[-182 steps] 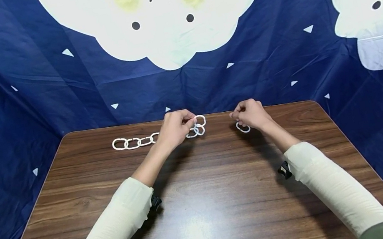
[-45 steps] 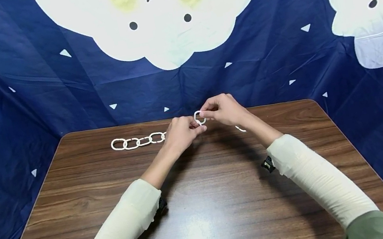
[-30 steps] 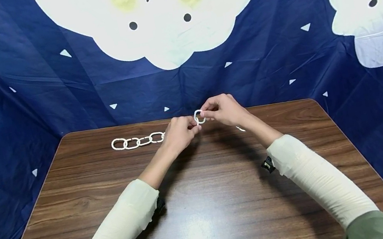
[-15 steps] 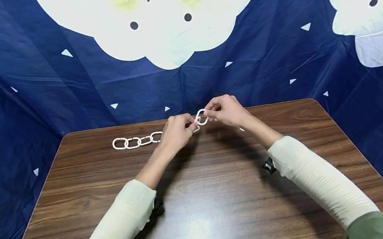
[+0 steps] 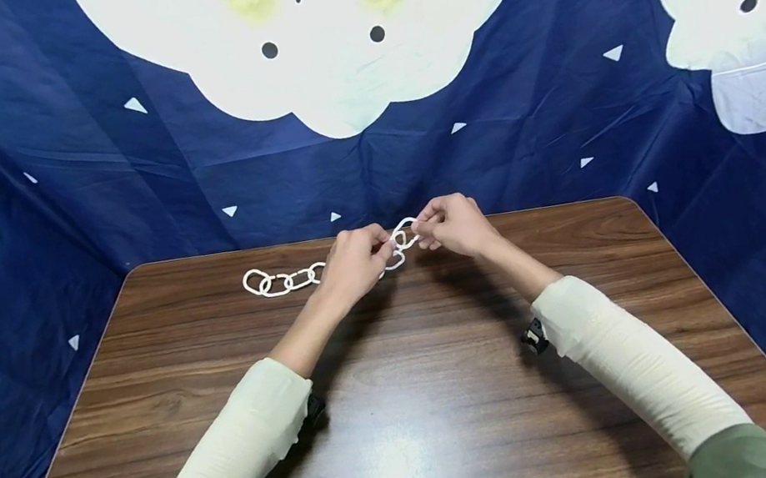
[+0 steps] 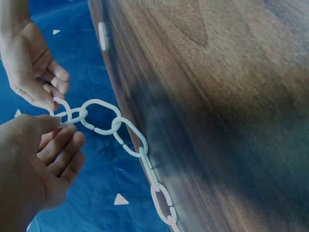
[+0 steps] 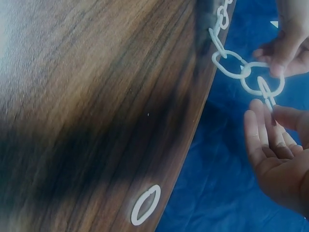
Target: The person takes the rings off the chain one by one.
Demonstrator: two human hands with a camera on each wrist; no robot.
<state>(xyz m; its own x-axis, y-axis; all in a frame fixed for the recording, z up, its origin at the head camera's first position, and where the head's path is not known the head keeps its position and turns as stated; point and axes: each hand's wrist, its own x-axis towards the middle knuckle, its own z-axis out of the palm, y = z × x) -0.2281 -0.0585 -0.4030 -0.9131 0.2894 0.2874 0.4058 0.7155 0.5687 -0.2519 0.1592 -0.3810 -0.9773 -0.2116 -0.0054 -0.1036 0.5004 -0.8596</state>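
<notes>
A chain of white C-shaped plastic links [image 5: 276, 284] runs along the table's far edge, partly behind my left hand [image 5: 355, 262]. Thumb and fingers of that hand pinch a link [image 7: 249, 87] near the chain's right end. My right hand [image 5: 457, 225] pinches the end link [image 7: 263, 86], which passes through the link in my left hand in the right wrist view. Both hands are raised close together at the far edge, and the chain sags between them and the table. A loose white link [image 7: 146, 205] lies apart on the table; in the head view my right arm hides it.
The brown wood-grain table [image 5: 410, 403] ends at a rounded far edge just below the hands. Behind it hangs a dark blue cloth [image 5: 138, 187] with white clouds and small triangles, which also closes off both sides.
Since the oldest frame, my right hand has come left from beside the loose link to meet my left hand. In the last half second, the chain's left end slid right and the held link turned.
</notes>
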